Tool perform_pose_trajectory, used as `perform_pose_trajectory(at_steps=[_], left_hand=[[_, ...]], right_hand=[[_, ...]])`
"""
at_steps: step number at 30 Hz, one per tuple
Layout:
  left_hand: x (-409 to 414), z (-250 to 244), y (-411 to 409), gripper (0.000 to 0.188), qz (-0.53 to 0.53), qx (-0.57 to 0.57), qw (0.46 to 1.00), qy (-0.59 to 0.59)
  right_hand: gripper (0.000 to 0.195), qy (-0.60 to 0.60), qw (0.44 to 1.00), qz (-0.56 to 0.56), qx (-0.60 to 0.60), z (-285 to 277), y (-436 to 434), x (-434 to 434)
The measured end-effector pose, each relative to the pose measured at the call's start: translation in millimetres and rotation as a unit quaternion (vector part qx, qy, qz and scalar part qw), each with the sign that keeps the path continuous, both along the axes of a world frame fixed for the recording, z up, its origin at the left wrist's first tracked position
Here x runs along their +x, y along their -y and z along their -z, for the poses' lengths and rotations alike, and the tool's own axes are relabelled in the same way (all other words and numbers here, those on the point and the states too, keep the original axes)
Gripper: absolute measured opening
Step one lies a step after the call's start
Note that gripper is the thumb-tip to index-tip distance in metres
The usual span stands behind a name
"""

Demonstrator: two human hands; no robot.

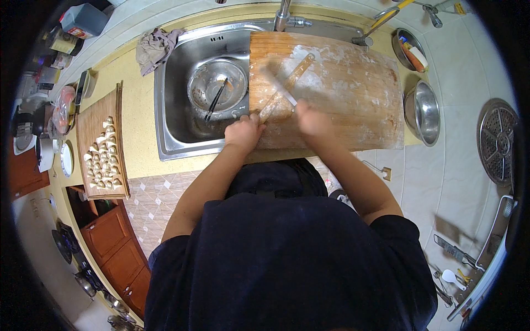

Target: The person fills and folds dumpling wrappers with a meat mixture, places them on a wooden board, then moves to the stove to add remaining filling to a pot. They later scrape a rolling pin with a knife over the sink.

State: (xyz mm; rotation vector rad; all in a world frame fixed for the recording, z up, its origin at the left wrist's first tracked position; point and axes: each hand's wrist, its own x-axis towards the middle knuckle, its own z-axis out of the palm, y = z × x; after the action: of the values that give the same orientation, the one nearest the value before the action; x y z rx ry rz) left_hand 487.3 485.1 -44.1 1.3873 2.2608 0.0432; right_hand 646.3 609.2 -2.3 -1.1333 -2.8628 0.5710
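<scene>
My left hand (243,131) grips the near end of a wooden rolling pin (301,70) smeared with dough or flour. The pin slants away to the upper right over a wooden board (356,120). In my right hand (314,121) is a knife (285,93), its blade lying across the pin; the hand and blade tip are motion-blurred. White flour (304,53) is scattered on the board, thickest around the pin's far end. The board covers the right part of a steel sink (174,95).
In the sink sits a soiled steel bowl (198,97) with dark chopsticks (216,99). Left, a wooden board (93,124) bears several dumplings (105,159). A cloth (155,49) lies by the sink; the faucet (283,18) stands behind. Right are a steel basin (426,113) and a bowl of vegetables (397,49).
</scene>
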Motion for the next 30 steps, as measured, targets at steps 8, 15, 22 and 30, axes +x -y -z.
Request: perform_pose_trajectory(at_steps=[8,15,22,30], left_hand=[[6,-8,-4,0.036,0.012,-0.029,0.999,-0.038],[7,2,0,0.036,0.022,0.015,0.997,-0.068],[9,-5,-3,0.033,0.015,0.007,0.998,-0.067],[5,-5,-6,0.036,0.025,-0.018,0.999,-0.036]], right_hand=[[0.009,0.036,0.998,-0.038,-0.024,-14,0,-9],[0.012,-0.029,0.989,-0.128,0.067,-2,32,-5],[0.009,0.043,0.996,-0.081,0.008,-5,29,-20],[0.012,0.053,0.998,-0.025,0.011,-28,1,-18]])
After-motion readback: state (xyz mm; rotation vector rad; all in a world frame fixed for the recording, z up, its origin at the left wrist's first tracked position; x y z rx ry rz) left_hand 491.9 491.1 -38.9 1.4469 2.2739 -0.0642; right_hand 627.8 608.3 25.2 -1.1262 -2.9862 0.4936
